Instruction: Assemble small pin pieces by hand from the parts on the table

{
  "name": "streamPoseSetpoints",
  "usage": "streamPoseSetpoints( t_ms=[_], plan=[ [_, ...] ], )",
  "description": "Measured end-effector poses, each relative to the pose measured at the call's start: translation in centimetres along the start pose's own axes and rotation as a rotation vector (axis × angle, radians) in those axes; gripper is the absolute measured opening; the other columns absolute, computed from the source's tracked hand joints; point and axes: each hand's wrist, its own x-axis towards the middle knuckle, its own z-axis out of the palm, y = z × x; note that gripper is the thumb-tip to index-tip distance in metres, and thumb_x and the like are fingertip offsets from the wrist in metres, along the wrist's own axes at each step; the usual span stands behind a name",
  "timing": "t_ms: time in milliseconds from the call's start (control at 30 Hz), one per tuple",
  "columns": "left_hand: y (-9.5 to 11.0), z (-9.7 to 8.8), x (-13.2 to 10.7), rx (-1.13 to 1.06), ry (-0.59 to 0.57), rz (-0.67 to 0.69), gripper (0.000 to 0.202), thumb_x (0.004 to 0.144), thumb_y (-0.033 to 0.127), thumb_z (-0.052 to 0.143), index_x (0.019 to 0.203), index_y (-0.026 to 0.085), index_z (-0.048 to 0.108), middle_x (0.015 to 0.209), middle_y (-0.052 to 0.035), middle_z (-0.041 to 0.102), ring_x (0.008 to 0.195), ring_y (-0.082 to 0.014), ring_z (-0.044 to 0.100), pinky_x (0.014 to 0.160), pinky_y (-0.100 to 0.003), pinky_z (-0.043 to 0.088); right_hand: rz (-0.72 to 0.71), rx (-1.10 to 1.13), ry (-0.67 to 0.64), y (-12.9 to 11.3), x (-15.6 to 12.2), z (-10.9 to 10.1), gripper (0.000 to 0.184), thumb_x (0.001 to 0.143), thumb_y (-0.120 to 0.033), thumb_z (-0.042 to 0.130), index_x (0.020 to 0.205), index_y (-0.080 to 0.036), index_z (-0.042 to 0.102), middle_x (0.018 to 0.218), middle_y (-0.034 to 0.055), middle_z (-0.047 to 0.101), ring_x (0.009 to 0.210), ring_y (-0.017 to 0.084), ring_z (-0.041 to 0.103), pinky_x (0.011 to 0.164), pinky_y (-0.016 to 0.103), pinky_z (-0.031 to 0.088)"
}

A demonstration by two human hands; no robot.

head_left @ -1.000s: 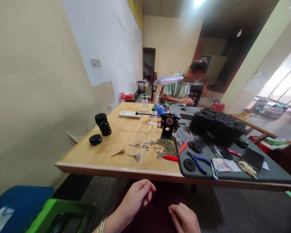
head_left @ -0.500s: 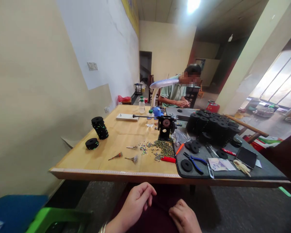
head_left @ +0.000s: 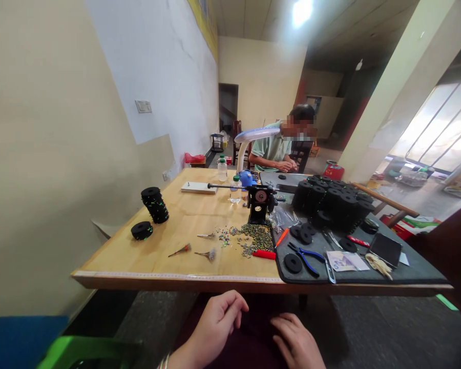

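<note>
My left hand [head_left: 218,324] hovers over my lap just below the table's front edge, its fingers curled in and nothing visible in them. Lower and to the right, my right hand [head_left: 296,339] rests near the dark cloth of my lap, fingers loosely stretched and thumb apart, holding nothing. Neither hand touches the table [head_left: 138,256]. Closest to them on the tabletop lie a red-handled tool [head_left: 264,254], a pile of small striped beads or parts [head_left: 259,237] and small brush-like bundles [head_left: 207,254]. A black hand-cranked winder [head_left: 259,202] with a long rod stands behind the pile.
On the grey mat [head_left: 353,274] lie blue-handled pliers [head_left: 309,259], black foam discs [head_left: 293,263], a banknote [head_left: 347,260] and a phone [head_left: 385,249]. Stacked black foam spools [head_left: 330,200] stand behind; more spools [head_left: 154,205] stand left. A co-worker [head_left: 271,151] sits beyond a lamp [head_left: 255,135].
My right hand has loosened, its fingers stretching out and the thumb coming apart. The left hand stays nearly still. The view has shifted slightly.
</note>
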Motion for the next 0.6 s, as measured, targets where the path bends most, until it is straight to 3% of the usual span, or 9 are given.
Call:
streamPoseSetpoints(
  t_ms=[167, 267, 467, 600],
  plan=[
    [-0.2, 0.4, -0.3, 0.176, -0.042, 0.090, 0.039, 0.092, 0.047, 0.045, 0.074, 0.017, 0.062, 0.056, 0.0009, 0.052, 0.054, -0.0137, 0.046, 0.054, -0.024, 0.034, 0.074, 0.092, 0.223, -3.4, 2.4, -3.1, 0.016, 0.089, -0.024, 0.057, 0.099, -0.025, 0.070, 0.092, 0.0067, 0.074, 0.097, 0.026, 0.065, 0.084, 0.039, 0.054],
    [-0.3, 0.6, -0.4, 0.250, -0.079, 0.122, 0.041, 0.094, 0.045, 0.041, 0.074, 0.016, 0.061, 0.056, -0.0001, 0.053, 0.056, -0.0149, 0.049, 0.056, -0.024, 0.036, 0.206, 0.359, 0.294, -5.9, 5.1, -3.9, 0.020, 0.092, -0.033, 0.054, 0.089, -0.021, 0.070, 0.088, 0.0092, 0.073, 0.089, 0.025, 0.066, 0.078, 0.035, 0.054],
    [-1.1, 0.8, -0.4, 0.300, -0.126, 0.137, 0.041, 0.095, 0.042, 0.037, 0.068, 0.017, 0.054, 0.058, -0.0008, 0.053, 0.056, -0.0142, 0.047, 0.056, -0.024, 0.035, 0.469, 0.970, 0.098, -8.6, 10.6, -3.5, 0.036, 0.080, -0.052, 0.065, 0.081, -0.016, 0.070, 0.077, 0.0069, 0.075, 0.077, 0.022, 0.067, 0.070, 0.029, 0.048],
    [-1.3, 0.6, -0.4, 0.325, -0.121, 0.120, 0.037, 0.094, 0.037, 0.039, 0.063, 0.018, 0.048, 0.056, -0.0006, 0.052, 0.055, -0.0140, 0.046, 0.054, -0.023, 0.032, 0.575, 1.145, -0.017, -9.2, 12.0, -3.6, 0.036, 0.073, -0.049, 0.073, 0.080, -0.015, 0.067, 0.076, 0.0075, 0.076, 0.072, 0.019, 0.066, 0.058, 0.024, 0.041]
  ],
)
